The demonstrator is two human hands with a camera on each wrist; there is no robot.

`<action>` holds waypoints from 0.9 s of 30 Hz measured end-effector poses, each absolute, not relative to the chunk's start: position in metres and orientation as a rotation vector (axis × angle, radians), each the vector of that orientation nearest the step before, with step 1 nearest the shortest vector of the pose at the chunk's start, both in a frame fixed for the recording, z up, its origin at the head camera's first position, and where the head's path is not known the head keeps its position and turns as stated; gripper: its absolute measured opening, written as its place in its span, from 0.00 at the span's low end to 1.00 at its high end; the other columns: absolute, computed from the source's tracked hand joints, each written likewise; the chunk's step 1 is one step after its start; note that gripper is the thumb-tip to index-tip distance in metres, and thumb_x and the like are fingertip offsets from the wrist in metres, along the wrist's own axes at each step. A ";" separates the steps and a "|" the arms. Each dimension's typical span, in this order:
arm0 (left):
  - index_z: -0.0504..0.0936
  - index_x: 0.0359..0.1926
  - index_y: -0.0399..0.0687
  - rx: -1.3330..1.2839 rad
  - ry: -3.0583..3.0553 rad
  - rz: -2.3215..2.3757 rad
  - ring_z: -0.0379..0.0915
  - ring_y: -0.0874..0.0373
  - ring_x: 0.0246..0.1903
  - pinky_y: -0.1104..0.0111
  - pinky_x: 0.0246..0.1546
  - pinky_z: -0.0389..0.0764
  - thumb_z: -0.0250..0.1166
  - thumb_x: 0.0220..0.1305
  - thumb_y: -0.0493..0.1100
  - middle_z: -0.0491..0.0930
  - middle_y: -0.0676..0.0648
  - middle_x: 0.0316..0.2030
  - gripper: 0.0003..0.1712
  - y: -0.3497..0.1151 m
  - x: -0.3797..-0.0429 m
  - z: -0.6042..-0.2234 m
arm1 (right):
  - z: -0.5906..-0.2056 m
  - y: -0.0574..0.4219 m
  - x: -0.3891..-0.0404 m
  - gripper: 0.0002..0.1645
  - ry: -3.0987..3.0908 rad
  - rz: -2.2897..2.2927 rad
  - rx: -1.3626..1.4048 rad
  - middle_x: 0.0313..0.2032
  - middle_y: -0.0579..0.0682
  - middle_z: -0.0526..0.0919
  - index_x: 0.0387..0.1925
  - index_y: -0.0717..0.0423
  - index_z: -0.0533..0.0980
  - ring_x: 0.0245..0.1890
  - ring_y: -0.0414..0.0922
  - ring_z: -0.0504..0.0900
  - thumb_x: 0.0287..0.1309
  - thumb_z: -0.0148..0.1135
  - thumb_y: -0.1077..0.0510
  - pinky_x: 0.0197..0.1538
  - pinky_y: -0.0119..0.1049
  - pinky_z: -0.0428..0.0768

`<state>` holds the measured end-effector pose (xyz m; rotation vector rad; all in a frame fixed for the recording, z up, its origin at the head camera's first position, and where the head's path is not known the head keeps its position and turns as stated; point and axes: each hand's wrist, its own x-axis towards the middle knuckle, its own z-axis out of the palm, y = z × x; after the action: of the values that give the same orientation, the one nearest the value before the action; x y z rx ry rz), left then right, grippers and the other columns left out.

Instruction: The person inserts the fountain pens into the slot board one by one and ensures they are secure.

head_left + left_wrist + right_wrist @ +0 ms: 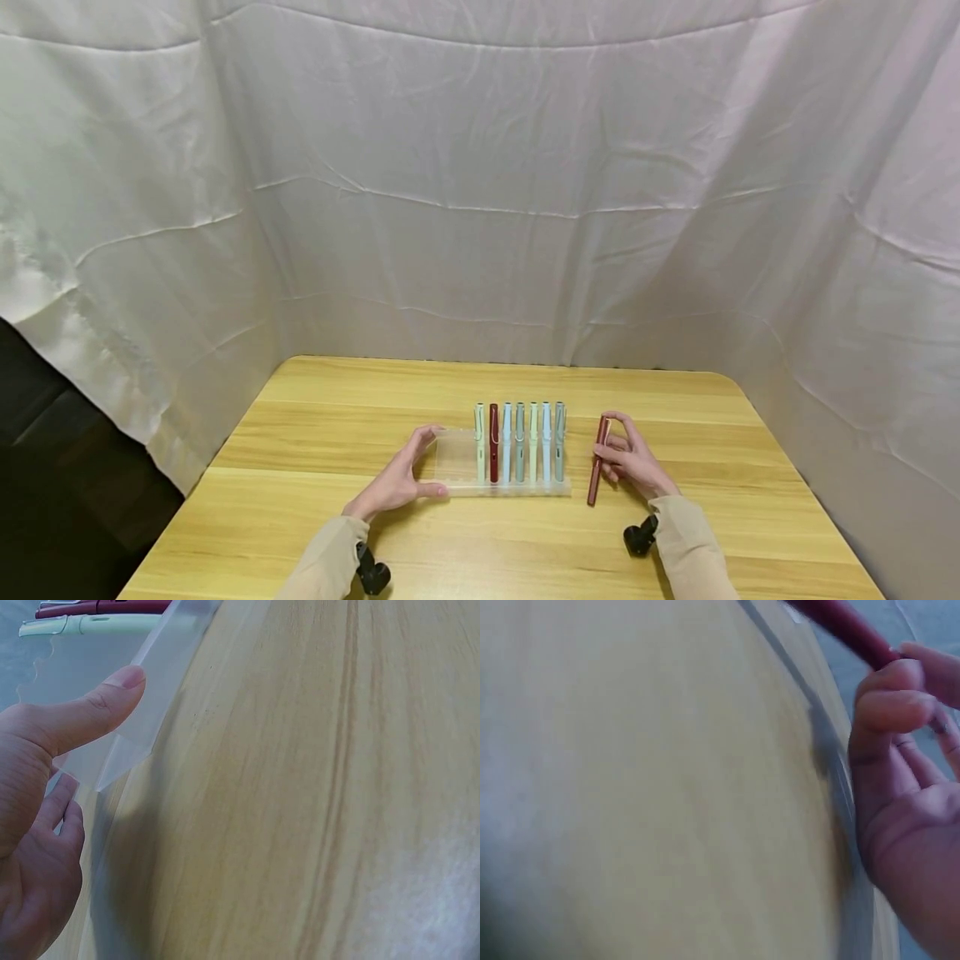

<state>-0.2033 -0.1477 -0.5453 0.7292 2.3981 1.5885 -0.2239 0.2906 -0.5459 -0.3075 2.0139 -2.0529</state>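
A clear plastic pen rack (457, 460) stands on the table, with several capped pens upright in a row across its middle and right. These are pale green, light blue and grey-blue, plus one dark red pen (493, 443). My left hand (399, 482) grips the rack's left end, thumb on the front lip and fingers at the back edge. In the left wrist view, the thumb (105, 709) lies on the clear plastic. Right of the rack, my right hand (636, 462) pinches another dark red pen (596, 479) near its upper part, apart from the rack, slightly tilted.
Under everything lies a light wood-grain table (480, 550) with rounded far corners. Pale grey cloth (480, 167) hangs behind it and along both sides. A dark area (60, 467) shows beyond the table's left edge. Each wrist carries a small black camera (372, 573).
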 end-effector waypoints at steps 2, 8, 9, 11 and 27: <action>0.53 0.75 0.42 0.726 2.397 1.590 0.45 0.32 0.77 0.39 0.78 0.47 0.78 0.51 0.40 0.52 0.32 0.77 0.56 -0.148 -0.203 -0.546 | -0.546 0.291 -0.223 0.31 1.975 -2.090 -0.384 0.29 0.44 0.77 0.65 0.38 0.53 0.18 0.35 0.70 0.72 0.54 0.65 0.19 0.25 0.68; 0.53 0.75 0.41 0.713 2.397 1.590 0.45 0.31 0.77 0.39 0.78 0.47 0.78 0.50 0.40 0.51 0.31 0.77 0.57 -0.147 -0.203 -0.545 | -0.544 0.289 -0.222 0.31 1.837 -2.191 -0.506 0.31 0.41 0.77 0.68 0.36 0.54 0.16 0.35 0.64 0.74 0.49 0.66 0.17 0.36 0.50; 0.53 0.75 0.41 0.714 2.396 1.590 0.45 0.32 0.77 0.39 0.78 0.47 0.78 0.50 0.40 0.51 0.31 0.77 0.57 -0.147 -0.203 -0.545 | -0.544 0.288 -0.221 0.31 1.823 -2.208 -0.506 0.32 0.41 0.79 0.68 0.37 0.55 0.16 0.34 0.64 0.74 0.49 0.66 0.17 0.36 0.49; 0.53 0.75 0.41 0.713 2.396 1.589 0.45 0.32 0.77 0.39 0.78 0.47 0.78 0.50 0.40 0.52 0.32 0.77 0.57 -0.147 -0.203 -0.545 | -0.542 0.286 -0.221 0.30 1.812 -2.241 -0.498 0.34 0.42 0.82 0.68 0.39 0.58 0.16 0.34 0.65 0.73 0.50 0.67 0.17 0.38 0.47; 0.53 0.75 0.40 0.716 2.393 1.593 0.45 0.32 0.77 0.39 0.78 0.47 0.78 0.50 0.39 0.52 0.32 0.77 0.57 -0.148 -0.203 -0.545 | -0.524 0.270 -0.216 0.34 1.969 -2.238 -0.380 0.36 0.42 0.79 0.76 0.48 0.58 0.17 0.33 0.70 0.74 0.53 0.59 0.17 0.37 0.51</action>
<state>-0.2029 -0.1476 -0.5446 0.7162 2.3929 1.5926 -0.2160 0.2696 -0.5241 -0.3801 1.9686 -2.2380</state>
